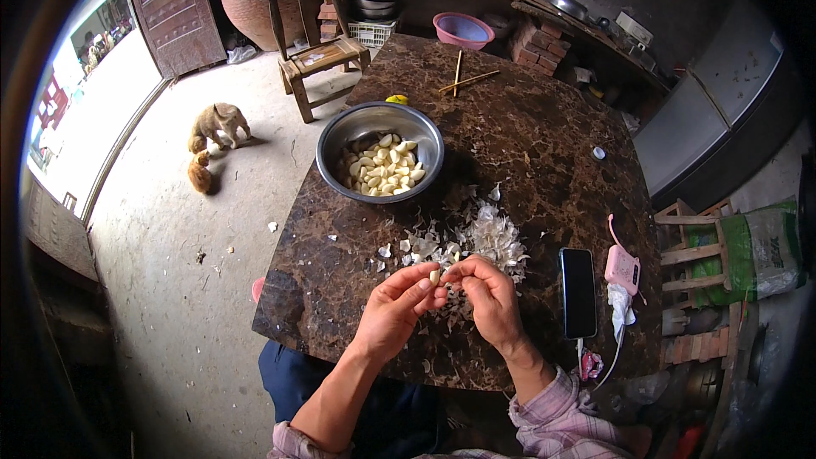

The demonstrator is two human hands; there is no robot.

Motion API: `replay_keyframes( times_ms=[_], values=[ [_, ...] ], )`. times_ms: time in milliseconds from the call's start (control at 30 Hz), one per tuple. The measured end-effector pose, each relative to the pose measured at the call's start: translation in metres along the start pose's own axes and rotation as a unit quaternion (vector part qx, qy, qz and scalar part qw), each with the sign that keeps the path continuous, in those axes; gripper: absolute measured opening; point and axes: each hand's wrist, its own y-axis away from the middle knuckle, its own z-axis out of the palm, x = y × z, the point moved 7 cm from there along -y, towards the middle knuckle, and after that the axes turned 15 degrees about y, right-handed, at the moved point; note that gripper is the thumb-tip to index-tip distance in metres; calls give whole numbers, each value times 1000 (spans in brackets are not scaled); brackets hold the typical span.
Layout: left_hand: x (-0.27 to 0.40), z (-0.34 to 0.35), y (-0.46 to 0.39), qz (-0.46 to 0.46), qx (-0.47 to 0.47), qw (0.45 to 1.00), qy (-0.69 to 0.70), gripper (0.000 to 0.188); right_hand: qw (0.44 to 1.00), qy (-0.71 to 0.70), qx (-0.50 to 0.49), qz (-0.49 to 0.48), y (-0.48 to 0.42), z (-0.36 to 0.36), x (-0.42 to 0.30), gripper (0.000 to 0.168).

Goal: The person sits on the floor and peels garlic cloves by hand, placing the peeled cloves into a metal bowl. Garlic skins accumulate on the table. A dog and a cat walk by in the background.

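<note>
My left hand [398,306] holds a pale garlic clove [435,277] between thumb and fingers. Close beside it, the fingertips of my right hand [488,299] are pinched together near the clove; whether they grip a bit of skin I cannot tell. Beneath and beyond both hands, a heap of papery garlic skins [494,236] lies on the dark marbled table [542,191]. Farther off at the table's left side stands a metal bowl [325,153] with many peeled garlic cloves [382,169] in it.
A smartphone [578,293] and a pink power bank [622,269] with cables lie at the right. Two crossed chopsticks [458,80] rest at the far end, a small white cap [598,153] at the right. A wooden chair [325,54] and two cats [220,122] are on the floor, left.
</note>
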Motion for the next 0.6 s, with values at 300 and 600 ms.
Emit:
replay_keyframes(
  times_ms=[300,600],
  values=[
    [-2,-1,-1,-19,-8,1000,23,23,999,-31,-17,20,1,2,4,9],
    [-2,-9,-4,6,8,999,34,13,999,28,4,-34,0,2,-10,9]
  ],
)
